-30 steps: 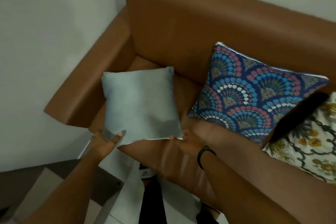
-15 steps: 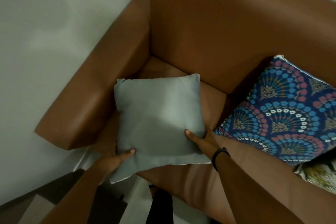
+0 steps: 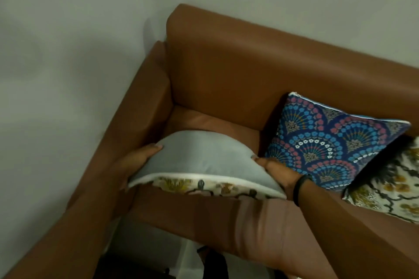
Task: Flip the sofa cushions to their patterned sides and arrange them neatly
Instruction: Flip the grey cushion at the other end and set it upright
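Note:
A cushion (image 3: 199,158) with its plain grey side up hangs tilted over the left seat of the brown sofa (image 3: 249,70). A strip of its floral patterned underside shows along the near edge. My left hand (image 3: 133,163) grips its left edge and my right hand (image 3: 276,170), with a black wristband, grips its right edge. A blue fan-patterned cushion (image 3: 326,142) leans on the backrest to the right. Beside it at the right edge lies a white floral cushion (image 3: 394,186).
The sofa's left armrest (image 3: 136,120) stands against a pale wall (image 3: 56,75). The seat's front edge (image 3: 204,217) is just below the held cushion. Dark floor and my legs show at the bottom.
The grey cushion has been lifted off the seat and tipped, so its near edge now shows the floral underside. Both hands slid up to its side edges. The view swung upward.

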`<move>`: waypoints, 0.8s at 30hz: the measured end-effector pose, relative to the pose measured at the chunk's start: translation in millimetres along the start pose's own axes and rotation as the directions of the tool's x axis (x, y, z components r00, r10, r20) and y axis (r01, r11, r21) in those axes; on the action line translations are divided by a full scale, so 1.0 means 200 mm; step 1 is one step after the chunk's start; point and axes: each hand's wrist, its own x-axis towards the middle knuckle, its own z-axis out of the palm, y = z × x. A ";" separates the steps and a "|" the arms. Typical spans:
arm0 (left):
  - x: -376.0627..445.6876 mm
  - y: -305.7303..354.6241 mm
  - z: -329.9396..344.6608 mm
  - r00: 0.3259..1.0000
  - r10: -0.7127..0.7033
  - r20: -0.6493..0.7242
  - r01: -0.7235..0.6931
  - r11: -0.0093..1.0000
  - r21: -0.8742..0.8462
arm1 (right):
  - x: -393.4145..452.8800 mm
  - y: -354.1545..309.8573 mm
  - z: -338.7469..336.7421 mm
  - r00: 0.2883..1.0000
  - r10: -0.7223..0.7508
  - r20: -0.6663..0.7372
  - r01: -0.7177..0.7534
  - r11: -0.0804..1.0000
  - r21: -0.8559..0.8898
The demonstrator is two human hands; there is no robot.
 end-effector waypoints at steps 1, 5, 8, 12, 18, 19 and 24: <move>0.01 0.11 -0.03 0.999 -0.032 -0.028 0.033 0.999 0.022 | -0.03 -0.06 -0.02 1.000 0.022 0.011 -0.023 0.997 0.074; 0.04 0.46 -0.09 0.997 -0.071 0.009 0.071 0.997 -0.015 | -0.04 -0.27 -0.13 0.999 0.032 -0.035 -0.023 0.972 0.236; 0.09 0.66 -0.05 0.999 -0.016 0.050 0.022 0.993 -0.114 | 0.00 -0.40 -0.16 0.999 -0.020 -0.046 0.035 0.937 0.348; 0.22 0.79 0.08 0.991 0.078 0.106 -0.051 0.970 -0.238 | 0.10 -0.51 -0.17 0.994 -0.057 -0.088 0.086 0.928 0.362; 0.39 0.81 0.32 0.966 0.257 -0.002 -0.253 0.950 -0.184 | 0.23 -0.59 -0.10 0.950 -0.157 -0.271 0.250 0.901 0.354; 0.44 0.76 0.36 0.947 0.318 -0.049 -0.322 0.939 -0.119 | 0.26 -0.56 -0.06 0.937 -0.200 -0.286 0.291 0.899 0.326; 0.44 0.36 0.50 0.639 0.760 -0.115 -0.577 0.573 0.582 | 0.27 -0.15 0.15 0.381 -0.809 -0.448 0.526 0.588 -0.614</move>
